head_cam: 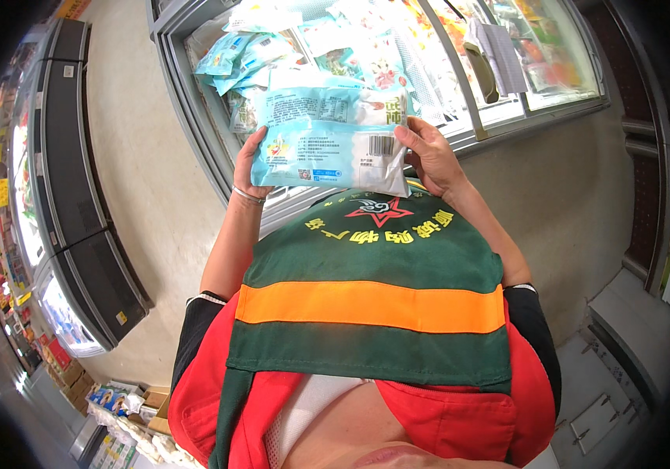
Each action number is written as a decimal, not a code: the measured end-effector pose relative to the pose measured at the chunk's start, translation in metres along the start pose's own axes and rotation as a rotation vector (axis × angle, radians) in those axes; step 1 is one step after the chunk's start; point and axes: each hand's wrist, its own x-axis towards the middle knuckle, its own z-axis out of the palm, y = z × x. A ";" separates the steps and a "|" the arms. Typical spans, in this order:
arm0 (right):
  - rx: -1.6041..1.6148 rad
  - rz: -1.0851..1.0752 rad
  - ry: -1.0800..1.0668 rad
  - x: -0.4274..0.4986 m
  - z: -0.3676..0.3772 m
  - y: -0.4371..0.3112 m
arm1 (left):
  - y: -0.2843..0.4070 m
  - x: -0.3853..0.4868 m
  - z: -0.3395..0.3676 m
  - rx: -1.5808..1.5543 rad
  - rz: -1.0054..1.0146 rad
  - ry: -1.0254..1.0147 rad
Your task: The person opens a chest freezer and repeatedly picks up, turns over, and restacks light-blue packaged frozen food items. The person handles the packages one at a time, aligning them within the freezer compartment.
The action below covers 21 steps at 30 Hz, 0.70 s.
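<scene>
Both my hands hold a light-blue and white plastic food package (329, 138) up in front of a chest freezer, its printed back with a barcode facing me. My left hand (248, 164) grips the package's left edge, a bracelet on that wrist. At the right edge, my right hand (428, 153) has its thumb over the front and the fingers behind, partly hidden. Behind the package, similar blue packets (253, 55) lie piled in the freezer's left part. Below the package is the green apron (370, 264) with an orange band that I wear.
The open freezer's frame (194, 126) runs along its left side; a dark handle (481, 73) and a hanging grey cloth (502, 58) are at its right part. More freezers (77, 176) line the left. Cardboard boxes (159, 404) stand at the lower left, and a white floor panel (604, 422) lies lower right.
</scene>
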 end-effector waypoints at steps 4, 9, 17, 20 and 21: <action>0.006 -0.064 -0.020 0.004 -0.001 -0.001 | 0.002 0.005 0.004 0.036 0.027 0.010; -0.074 -0.122 -0.003 0.005 0.003 0.004 | 0.008 0.003 0.016 0.182 0.052 -0.034; -0.464 -0.474 -0.188 0.043 0.030 0.007 | 0.075 -0.002 0.020 0.835 0.307 0.200; -0.643 -0.454 -0.127 0.060 0.042 0.012 | 0.085 -0.008 0.023 0.800 0.332 0.226; -0.582 -0.360 -0.067 0.063 0.044 0.013 | 0.084 -0.009 0.025 0.755 0.323 0.243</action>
